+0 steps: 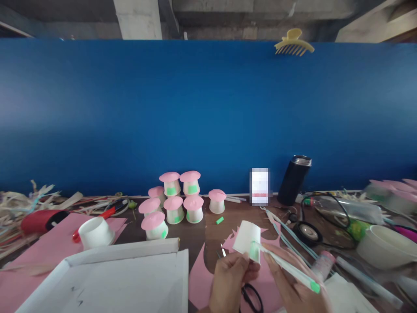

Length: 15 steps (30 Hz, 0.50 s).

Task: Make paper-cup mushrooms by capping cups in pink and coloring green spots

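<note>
In my left hand (232,278) I grip a small white paper cup (245,237), tilted on its side. A patch of green colour shows on its wall. My right hand (293,278) is closed round a green marker pen (289,266), its tip at the green patch and its green end toward me. The marker's loose green cap (220,220) lies on the table beyond my hands. Under my hands are pink paper scraps (202,274) and scissors with black handles (252,299), partly hidden by my left hand.
Several white cups with pink paper tops (173,203) stand centre left, some stacked. A white box lid (137,278) lies front left, beside an upturned cup (96,232). To the right are a black flask (294,180), a tape roll (307,233) and a plastic bottle (348,208). A blue partition (208,113) closes the back.
</note>
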Each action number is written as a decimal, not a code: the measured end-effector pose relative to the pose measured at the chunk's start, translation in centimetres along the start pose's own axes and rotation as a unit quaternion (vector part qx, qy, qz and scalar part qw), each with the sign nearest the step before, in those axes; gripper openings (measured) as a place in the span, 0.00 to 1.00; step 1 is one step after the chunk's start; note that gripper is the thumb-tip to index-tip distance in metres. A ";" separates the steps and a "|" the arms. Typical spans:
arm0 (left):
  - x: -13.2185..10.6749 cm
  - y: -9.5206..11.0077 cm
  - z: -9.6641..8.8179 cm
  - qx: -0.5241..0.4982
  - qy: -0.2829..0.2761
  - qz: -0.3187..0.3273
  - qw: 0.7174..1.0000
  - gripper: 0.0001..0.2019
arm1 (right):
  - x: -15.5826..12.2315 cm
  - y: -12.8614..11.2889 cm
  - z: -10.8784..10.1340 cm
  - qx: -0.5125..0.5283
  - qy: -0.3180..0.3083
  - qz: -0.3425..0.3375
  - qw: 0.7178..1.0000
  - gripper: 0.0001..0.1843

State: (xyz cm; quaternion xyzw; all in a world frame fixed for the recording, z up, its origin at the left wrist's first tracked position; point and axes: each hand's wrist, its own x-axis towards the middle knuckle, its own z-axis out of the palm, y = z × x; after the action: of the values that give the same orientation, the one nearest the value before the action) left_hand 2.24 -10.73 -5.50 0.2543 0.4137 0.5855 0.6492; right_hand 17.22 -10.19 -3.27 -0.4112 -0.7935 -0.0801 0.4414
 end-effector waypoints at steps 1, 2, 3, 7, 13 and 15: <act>0.0 0.0 0.0 0.000 -0.002 0.000 1.000 0.21 | 0.0 0.1 0.1 0.002 0.001 0.000 1.000 0.13; 0.0 0.0 0.0 0.001 -0.005 -0.001 1.000 0.20 | -0.1 0.1 0.2 0.007 0.002 0.010 1.000 0.12; 0.0 0.1 0.0 0.001 -0.009 -0.002 1.000 0.20 | -0.2 0.2 0.3 0.015 -0.001 0.024 1.000 0.12; -0.3 0.3 0.1 0.004 -0.009 -0.002 1.000 0.20 | -0.6 0.5 0.6 0.033 -0.009 0.065 0.997 0.12; -0.4 0.6 0.2 -0.014 -0.012 -0.009 1.000 0.19 | -0.3 0.1 0.2 0.038 -0.011 0.072 0.997 0.11; -0.4 0.7 0.2 -0.047 -0.006 -0.014 0.999 0.17 | -0.2 -0.2 0.1 0.044 -0.027 0.080 0.995 0.11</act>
State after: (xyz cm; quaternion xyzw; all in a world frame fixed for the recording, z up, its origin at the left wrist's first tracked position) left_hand 2.01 -10.96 -4.72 0.2211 0.3855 0.5940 0.6706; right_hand 17.08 -10.35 -3.45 -0.4559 -0.7724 0.0019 0.4422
